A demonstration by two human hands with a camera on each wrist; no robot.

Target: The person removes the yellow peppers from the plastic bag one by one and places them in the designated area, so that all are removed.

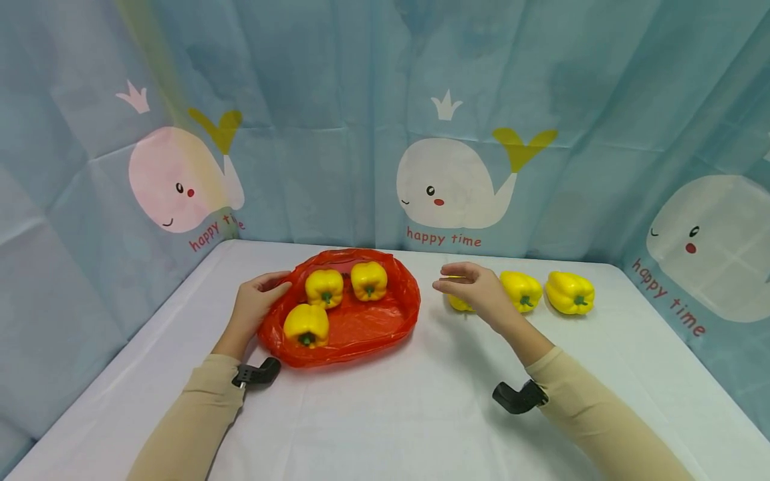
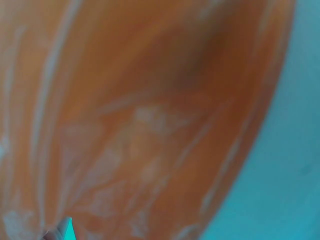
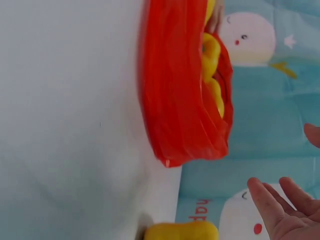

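Note:
A red plastic bag (image 1: 367,327) lies spread open on the table, its rim turned up around three yellow bell peppers (image 1: 325,287). My left hand (image 1: 255,304) holds the bag's left rim between thumb and fingers; in the left wrist view the blurred bag (image 2: 150,125) fills most of the picture. To the right of the bag, my right hand (image 1: 475,290) is raised with fingers extended and nothing in its grasp. Behind it a yellow bell pepper (image 1: 460,304) is partly hidden. The right wrist view shows the right hand's spread fingers (image 3: 267,202) apart from the bag (image 3: 175,100).
Two more yellow bell peppers, one (image 1: 522,292) beside the other (image 1: 569,292), lie in a row at the right back of the white table (image 1: 361,421). A blue curtain (image 1: 337,133) with whale prints hangs behind the table and along its sides.

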